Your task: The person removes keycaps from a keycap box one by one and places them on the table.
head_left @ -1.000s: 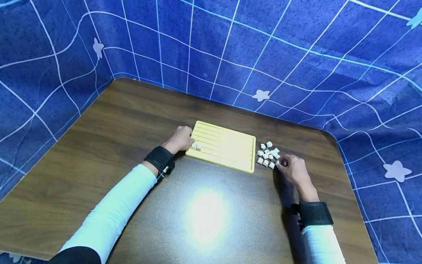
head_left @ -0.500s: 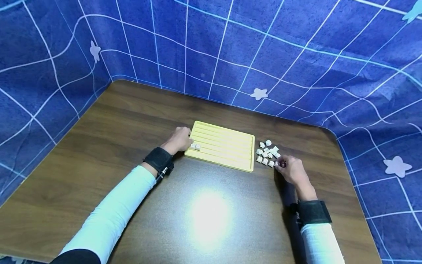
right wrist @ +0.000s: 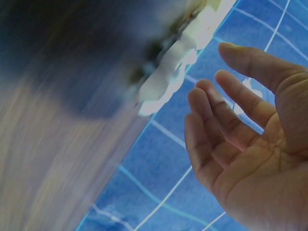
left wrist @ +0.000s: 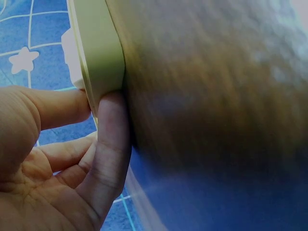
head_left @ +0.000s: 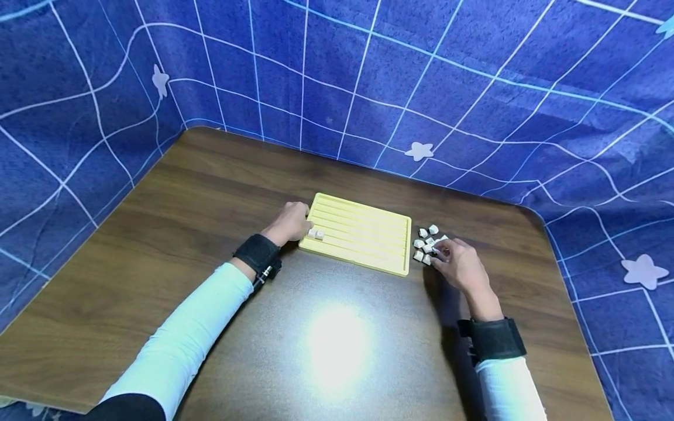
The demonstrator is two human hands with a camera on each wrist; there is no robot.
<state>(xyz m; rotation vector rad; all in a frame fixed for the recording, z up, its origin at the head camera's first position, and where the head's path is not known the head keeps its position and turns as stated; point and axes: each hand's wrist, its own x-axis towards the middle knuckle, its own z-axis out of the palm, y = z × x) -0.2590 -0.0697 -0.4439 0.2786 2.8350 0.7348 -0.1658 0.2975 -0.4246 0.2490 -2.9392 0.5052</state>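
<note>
My left hand (head_left: 289, 223) pinches the left end of a shallow yellow tray (head_left: 363, 264) with lengthwise ridges. In the left wrist view, the thumb (left wrist: 67, 108) lies on the tray's upper side and a finger (left wrist: 113, 139) is against its outer wall. Two small white blocks, shaped like keycaps (head_left: 316, 234), sit in one of its grooves beside the thumb. Over a loose cluster of similar white keycaps (head_left: 418, 244) is my right hand (head_left: 463, 266), hiding part of it. The right wrist view shows its fingers bent loosely, thumb apart, with nothing between them.
The brown wooden table (head_left: 231, 169) carries the tray and the keycaps, which lie just off the tray's right end. A blue curtain (head_left: 337, 76) with pale lines and stars hangs around the back and sides.
My right hand has moved left from the cluster's right edge to over it, covering more keycaps. The left hand stays on the tray, and the head view has shifted slightly.
</note>
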